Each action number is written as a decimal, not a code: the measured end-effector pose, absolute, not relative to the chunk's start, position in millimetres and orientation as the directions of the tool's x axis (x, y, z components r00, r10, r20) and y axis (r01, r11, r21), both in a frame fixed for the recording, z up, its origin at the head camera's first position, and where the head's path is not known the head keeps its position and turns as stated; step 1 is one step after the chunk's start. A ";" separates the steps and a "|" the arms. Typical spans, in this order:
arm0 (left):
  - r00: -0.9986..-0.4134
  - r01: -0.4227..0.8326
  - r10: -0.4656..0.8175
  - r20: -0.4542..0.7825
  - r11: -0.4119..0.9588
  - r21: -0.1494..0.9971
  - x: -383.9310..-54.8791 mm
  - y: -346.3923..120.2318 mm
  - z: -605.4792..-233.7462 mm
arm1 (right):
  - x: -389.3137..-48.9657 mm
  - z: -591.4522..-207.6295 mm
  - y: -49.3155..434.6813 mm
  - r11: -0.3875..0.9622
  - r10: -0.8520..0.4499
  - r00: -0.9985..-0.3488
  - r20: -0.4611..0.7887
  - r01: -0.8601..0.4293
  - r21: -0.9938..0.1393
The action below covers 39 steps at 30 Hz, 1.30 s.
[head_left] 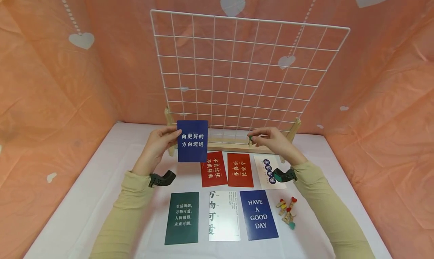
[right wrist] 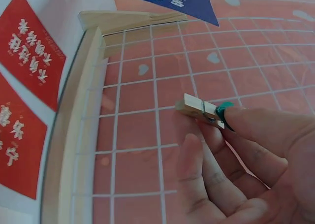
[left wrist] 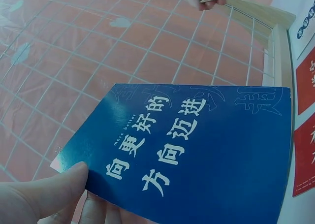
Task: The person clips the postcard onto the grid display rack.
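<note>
My left hand (head_left: 158, 144) pinches a dark blue card (head_left: 192, 151) by its left edge, thumb on the printed face. White Chinese characters and the small words "more better" show on that card (left wrist: 221, 150) in the left wrist view. The card is held up before the lower left of a white wire grid (head_left: 232, 78). On the other side my right hand (head_left: 272, 138) pinches a small wooden clothespin (right wrist: 197, 106) with a green ornament (right wrist: 224, 111) at the thumb end. The clothespin is near the grid's lower right part.
The grid stands in a wooden base (head_left: 234, 147). Before it lie two red cards (head_left: 214, 178) and a white one (head_left: 264, 182). Nearer are a green card (head_left: 182, 232), a pale card (head_left: 225, 214) and a blue "HAVE A GOOD DAY" card (head_left: 259, 232). Several clothespins (head_left: 287, 215) lie right of these.
</note>
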<state>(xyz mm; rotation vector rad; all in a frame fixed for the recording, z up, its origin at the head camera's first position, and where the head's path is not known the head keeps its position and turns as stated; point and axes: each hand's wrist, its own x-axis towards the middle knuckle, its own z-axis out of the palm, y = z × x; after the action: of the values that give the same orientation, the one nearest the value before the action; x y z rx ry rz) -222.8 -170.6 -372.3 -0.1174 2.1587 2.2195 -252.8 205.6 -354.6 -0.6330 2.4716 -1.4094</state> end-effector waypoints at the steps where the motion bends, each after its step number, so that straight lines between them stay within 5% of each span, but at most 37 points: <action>1: -0.996 -0.084 -0.023 -0.084 -0.021 0.996 -223.0 -170.9 -371.5 | -254.0 -352.3 203.7 0.443 -0.473 -0.881 0.023 -0.260 -0.858; 15: -0.999 -0.041 -0.026 -0.041 -0.003 0.999 -232.4 -168.0 -356.4 | -264.9 -315.4 171.2 0.391 -0.511 -0.854 0.097 -0.331 -0.859; 39: -0.991 0.079 -0.118 0.059 -0.174 0.982 -251.6 -167.3 -314.7 | -280.4 -271.5 131.9 0.325 -0.506 -0.832 0.228 -0.429 -0.843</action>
<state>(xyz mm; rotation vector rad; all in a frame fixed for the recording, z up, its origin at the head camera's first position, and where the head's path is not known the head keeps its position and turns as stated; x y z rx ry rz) -251.6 -167.3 -314.7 -0.0503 2.0953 2.5105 -280.4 131.9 -271.5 -0.8813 2.4938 -1.5493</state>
